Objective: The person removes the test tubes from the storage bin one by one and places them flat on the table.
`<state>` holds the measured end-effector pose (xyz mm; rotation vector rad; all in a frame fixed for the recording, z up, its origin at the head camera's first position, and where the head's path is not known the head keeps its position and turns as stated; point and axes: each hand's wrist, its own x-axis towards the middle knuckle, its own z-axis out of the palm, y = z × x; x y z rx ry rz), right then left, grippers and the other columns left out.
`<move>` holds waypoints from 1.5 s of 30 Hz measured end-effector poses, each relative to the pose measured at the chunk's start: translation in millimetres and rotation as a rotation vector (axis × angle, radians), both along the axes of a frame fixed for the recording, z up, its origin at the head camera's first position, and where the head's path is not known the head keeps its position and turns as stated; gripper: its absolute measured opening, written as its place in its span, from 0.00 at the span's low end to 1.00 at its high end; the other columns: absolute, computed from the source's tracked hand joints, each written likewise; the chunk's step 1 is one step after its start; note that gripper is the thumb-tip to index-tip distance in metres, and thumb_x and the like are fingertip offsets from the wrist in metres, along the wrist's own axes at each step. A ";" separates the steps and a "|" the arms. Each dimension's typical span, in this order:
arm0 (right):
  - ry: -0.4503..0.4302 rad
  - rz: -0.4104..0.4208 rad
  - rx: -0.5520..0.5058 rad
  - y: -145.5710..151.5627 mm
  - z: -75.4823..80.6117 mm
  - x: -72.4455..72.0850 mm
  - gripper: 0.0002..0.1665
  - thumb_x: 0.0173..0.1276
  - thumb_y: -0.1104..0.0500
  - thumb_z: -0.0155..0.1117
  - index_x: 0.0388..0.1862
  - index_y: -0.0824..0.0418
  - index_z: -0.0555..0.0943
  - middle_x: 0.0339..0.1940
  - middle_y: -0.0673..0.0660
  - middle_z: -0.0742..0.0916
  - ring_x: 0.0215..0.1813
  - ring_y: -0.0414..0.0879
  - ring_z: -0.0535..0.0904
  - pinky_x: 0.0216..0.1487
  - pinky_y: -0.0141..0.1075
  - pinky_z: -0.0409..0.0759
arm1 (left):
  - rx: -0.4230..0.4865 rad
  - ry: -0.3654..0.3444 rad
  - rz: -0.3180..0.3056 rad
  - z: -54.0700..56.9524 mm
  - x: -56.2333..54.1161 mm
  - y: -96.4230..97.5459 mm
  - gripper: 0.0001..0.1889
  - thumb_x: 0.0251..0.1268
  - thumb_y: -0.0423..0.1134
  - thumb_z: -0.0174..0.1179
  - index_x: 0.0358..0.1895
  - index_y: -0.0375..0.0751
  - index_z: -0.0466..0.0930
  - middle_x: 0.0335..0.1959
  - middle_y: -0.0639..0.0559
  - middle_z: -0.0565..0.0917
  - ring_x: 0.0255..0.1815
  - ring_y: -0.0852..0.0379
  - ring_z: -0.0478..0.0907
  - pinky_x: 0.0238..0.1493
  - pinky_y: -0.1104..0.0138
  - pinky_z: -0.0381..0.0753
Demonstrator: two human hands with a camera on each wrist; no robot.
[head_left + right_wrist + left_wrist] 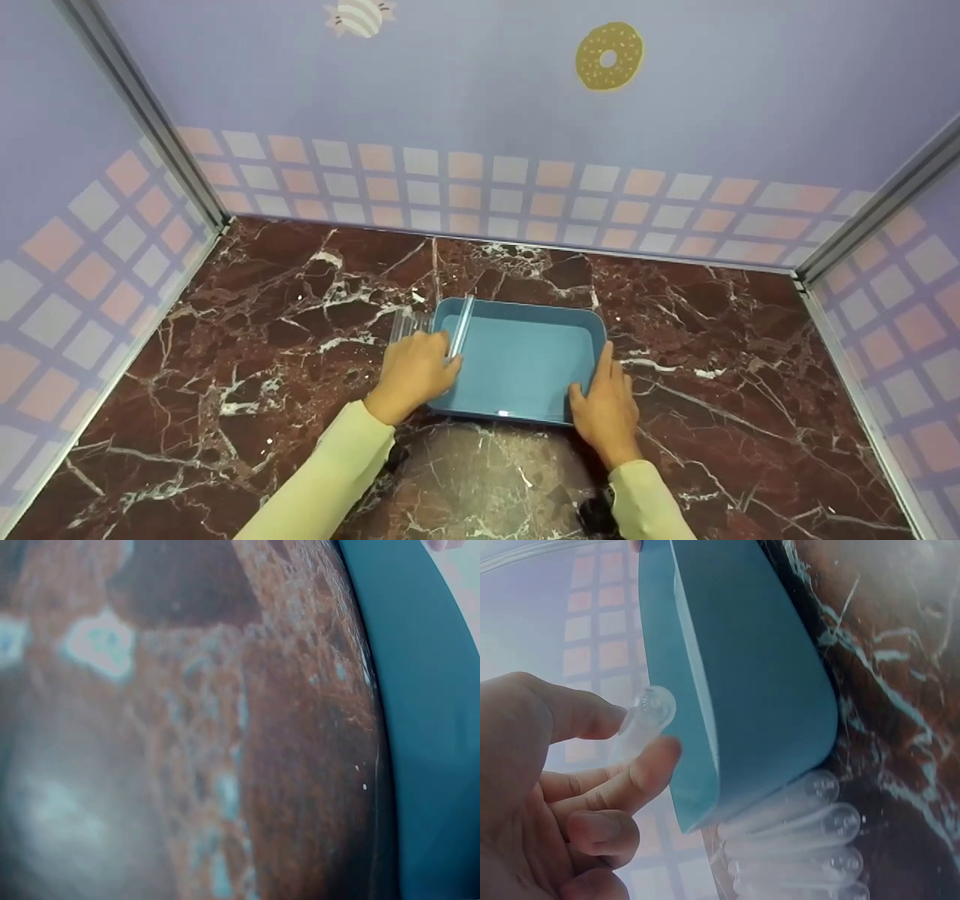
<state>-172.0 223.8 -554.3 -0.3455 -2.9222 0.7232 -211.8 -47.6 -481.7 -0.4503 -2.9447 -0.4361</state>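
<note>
A blue rectangular tray (525, 367) lies on the marble-patterned surface in front of the person. Between thumb and fingers, the left hand (417, 369) pinches a clear test tube (463, 321) over the tray's left side. The rounded end of that tube (654, 706) faces the camera in the left wrist view, just beside the tray wall (765, 667). Several more clear test tubes (799, 840) lie side by side against the tray's left outer wall, partly hidden by the left hand in the head view. At the tray's right wall, the right hand (609, 409) grips with thumb inside and fingers outside.
Dark red marble-patterned tabletop (285, 360) surrounds the tray. Purple panels with pink and white checks (420, 184) enclose it at the back and both sides, joined by grey metal corner posts (169, 135).
</note>
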 end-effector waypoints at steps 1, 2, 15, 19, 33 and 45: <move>-0.001 -0.002 -0.002 0.3 -0.2 0.1 0.50 0.66 0.50 0.57 0.78 0.62 0.43 0.68 0.65 0.70 0.65 0.62 0.67 0.51 0.57 0.73 | 0.003 0.002 0.002 0.5 0.0 -1.3 0.17 0.58 0.49 0.63 0.19 0.46 0.70 0.13 0.53 0.71 0.13 0.54 0.67 0.13 0.61 0.64; -0.003 -0.004 -0.005 0.5 -0.1 0.3 0.50 0.66 0.50 0.57 0.78 0.62 0.43 0.68 0.65 0.69 0.65 0.62 0.67 0.52 0.57 0.73 | 0.007 0.006 0.004 1.0 -0.2 -2.5 0.16 0.58 0.48 0.63 0.20 0.46 0.71 0.13 0.53 0.72 0.13 0.54 0.67 0.13 0.61 0.65; -0.027 -0.007 -0.020 -1.8 1.4 -1.2 0.50 0.67 0.50 0.56 0.78 0.62 0.43 0.69 0.66 0.69 0.66 0.63 0.66 0.54 0.59 0.72 | 0.078 0.070 0.058 -2.5 -1.6 -29.9 0.11 0.58 0.45 0.64 0.28 0.41 0.77 0.14 0.51 0.75 0.11 0.55 0.67 0.12 0.64 0.61; -0.022 -0.009 -0.020 -0.9 0.8 -0.6 0.50 0.66 0.50 0.56 0.78 0.62 0.43 0.68 0.66 0.69 0.66 0.63 0.66 0.54 0.59 0.72 | 0.085 0.062 0.108 -5.6 -3.4 -40.6 0.12 0.59 0.45 0.63 0.27 0.42 0.75 0.14 0.50 0.74 0.12 0.53 0.68 0.13 0.62 0.64; -0.009 -0.014 -0.020 -1.9 1.4 -1.5 0.50 0.66 0.50 0.56 0.78 0.61 0.44 0.68 0.65 0.70 0.66 0.62 0.67 0.53 0.58 0.73 | 0.084 0.027 0.208 -29.6 -2.7 -80.0 0.16 0.59 0.47 0.64 0.24 0.41 0.70 0.20 0.41 0.80 0.20 0.40 0.78 0.20 0.50 0.72; -0.020 -0.015 -0.023 0.8 0.1 -0.7 0.50 0.67 0.49 0.56 0.79 0.61 0.43 0.68 0.65 0.69 0.66 0.62 0.67 0.53 0.58 0.73 | 0.050 -0.058 0.221 -37.9 -13.5 -89.3 0.16 0.62 0.47 0.62 0.25 0.41 0.71 0.19 0.43 0.79 0.18 0.44 0.76 0.19 0.52 0.71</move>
